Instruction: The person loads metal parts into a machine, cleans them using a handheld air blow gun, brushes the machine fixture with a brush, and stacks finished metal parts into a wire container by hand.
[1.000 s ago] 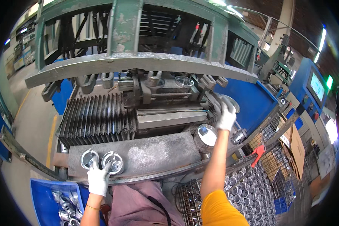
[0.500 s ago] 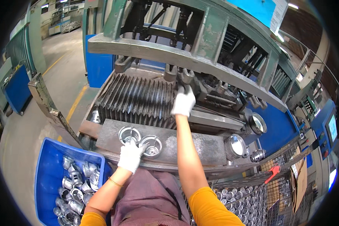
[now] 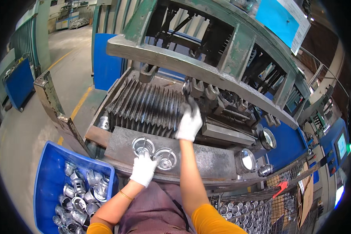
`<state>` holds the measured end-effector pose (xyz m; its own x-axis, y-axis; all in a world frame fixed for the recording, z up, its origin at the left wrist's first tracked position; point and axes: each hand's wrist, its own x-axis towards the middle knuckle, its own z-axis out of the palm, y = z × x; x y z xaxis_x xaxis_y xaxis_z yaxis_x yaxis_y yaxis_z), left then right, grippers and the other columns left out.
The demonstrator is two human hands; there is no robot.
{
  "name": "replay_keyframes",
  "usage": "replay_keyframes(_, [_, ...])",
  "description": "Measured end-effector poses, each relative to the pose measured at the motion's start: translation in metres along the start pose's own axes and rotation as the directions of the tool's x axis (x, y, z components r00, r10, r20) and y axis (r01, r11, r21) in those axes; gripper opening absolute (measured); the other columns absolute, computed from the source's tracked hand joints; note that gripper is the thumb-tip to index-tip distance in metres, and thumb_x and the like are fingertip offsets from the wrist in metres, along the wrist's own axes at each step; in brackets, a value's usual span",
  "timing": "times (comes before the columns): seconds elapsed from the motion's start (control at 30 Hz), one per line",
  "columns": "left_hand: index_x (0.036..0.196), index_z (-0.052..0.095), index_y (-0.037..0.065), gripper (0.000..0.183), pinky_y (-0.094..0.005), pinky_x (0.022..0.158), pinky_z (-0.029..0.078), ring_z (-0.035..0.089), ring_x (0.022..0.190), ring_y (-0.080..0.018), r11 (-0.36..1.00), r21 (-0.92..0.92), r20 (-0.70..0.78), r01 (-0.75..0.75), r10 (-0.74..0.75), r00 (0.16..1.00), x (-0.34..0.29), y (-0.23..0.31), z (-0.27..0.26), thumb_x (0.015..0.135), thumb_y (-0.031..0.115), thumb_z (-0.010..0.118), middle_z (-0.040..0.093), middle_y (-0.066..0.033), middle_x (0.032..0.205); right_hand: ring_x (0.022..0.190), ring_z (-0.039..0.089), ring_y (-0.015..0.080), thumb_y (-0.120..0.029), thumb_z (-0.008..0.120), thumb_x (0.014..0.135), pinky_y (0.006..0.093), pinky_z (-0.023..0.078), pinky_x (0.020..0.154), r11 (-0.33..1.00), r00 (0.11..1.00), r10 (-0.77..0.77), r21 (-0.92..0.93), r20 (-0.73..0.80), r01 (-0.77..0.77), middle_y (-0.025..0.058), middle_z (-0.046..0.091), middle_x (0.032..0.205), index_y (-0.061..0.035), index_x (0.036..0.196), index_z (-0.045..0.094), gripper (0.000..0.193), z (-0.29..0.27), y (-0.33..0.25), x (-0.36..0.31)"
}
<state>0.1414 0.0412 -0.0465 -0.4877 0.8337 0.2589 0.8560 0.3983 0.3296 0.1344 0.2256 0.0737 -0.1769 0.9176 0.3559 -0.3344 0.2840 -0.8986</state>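
Observation:
Two round, silvery metal castings, a left one (image 3: 138, 142) and a right one (image 3: 166, 160), sit side by side on a grey metal ledge (image 3: 206, 158). My left hand (image 3: 143, 171), in a white glove, grips the near rim of the left casting, with its thumb beside the right one. Further up, my right hand (image 3: 190, 126), also gloved, is closed around a dark, elongated tool (image 3: 188, 95) that points up toward the machine's clamps. Blur hides what kind of tool it is. Ridged black bellows (image 3: 146, 103) lie just left of that hand.
A green machine frame with a thick metal crossbar (image 3: 171, 56) spans above my hands. Lower left stands a blue bin (image 3: 46, 175) of castings. To the right are a shiny round metal part (image 3: 246, 160) on the ledge and a wire basket (image 3: 275, 208) with many castings beneath.
The whole view has shifted, moving the scene slightly right. My right hand has drawn back from the clamps, and the dark tool now shows in it. My left hand stays at the castings.

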Motion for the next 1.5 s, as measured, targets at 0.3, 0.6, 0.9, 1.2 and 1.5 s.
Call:
replay_keyframes(0.3, [0.112,0.062,0.021,0.028,-0.0442,0.071,0.049,0.055,0.095,-0.0383,0.998,0.028,-0.004,-0.058,0.059,0.998,0.013,0.021,-0.008,0.087,0.016,0.049,0.051,-0.0223,0.109,0.073,0.063,0.0203,-0.016,0.057,0.09,0.0342,0.046,0.067,0.95,0.96,-0.279,-0.152,-0.031,0.272,0.018,0.067,0.078,-0.0026,0.097,0.068,0.019,0.091,0.058,0.061])
replay_keyframes(0.6, [0.118,0.052,-0.004,0.04,-0.047,0.076,0.047,0.054,0.093,-0.0406,0.983,-0.169,-0.052,0.074,-0.084,0.995,0.002,-0.003,0.007,0.088,0.022,0.05,0.051,-0.0261,0.118,0.097,0.065,0.0306,-0.008,0.049,0.091,0.0355,0.051,0.083,0.829,0.897,-0.41,-0.342,0.165,0.442,0.0181,0.066,0.106,-0.005,0.114,0.061,0.026,0.105,0.018,-0.03])
replay_keyframes(0.9, [0.115,0.059,0.013,0.032,-0.0469,0.074,0.048,0.055,0.093,-0.0406,0.999,-0.038,0.017,-0.029,0.03,0.999,0.003,0.012,-0.005,0.086,0.023,0.054,0.051,-0.0228,0.119,0.106,0.062,0.0292,-0.003,0.05,0.09,0.0353,0.049,0.092,0.878,0.887,-0.351,-0.224,0.301,0.424,0.0189,0.063,0.112,-0.001,0.115,0.06,0.027,0.032,0.002,-0.063])
replay_keyframes(1.2, [0.099,0.068,0.022,0.039,-0.0464,0.089,0.045,0.052,0.111,-0.039,0.994,-0.043,-0.227,-0.098,0.085,0.97,0.007,0.01,-0.002,0.065,0.006,0.073,0.05,-0.0192,0.129,0.094,0.065,0.0236,0.0,0.052,0.086,0.0319,0.048,0.086,0.727,0.955,-0.245,-0.683,-0.167,0.067,0.0141,0.068,0.101,-0.0022,0.105,0.065,0.023,-0.323,-0.09,0.021])
replay_keyframes(1.5, [0.104,0.069,0.022,0.046,-0.0403,0.093,0.045,0.052,0.112,-0.0383,0.976,-0.007,-0.208,-0.216,0.21,0.955,0.008,0.001,0.002,0.064,-0.002,0.072,0.051,-0.0222,0.126,0.098,0.062,0.035,-0.01,0.056,0.08,0.039,0.048,0.087,0.286,0.973,0.001,-0.933,-0.23,-0.22,0.0204,0.066,0.099,-0.0066,0.095,0.07,0.021,-0.453,-0.018,0.05])
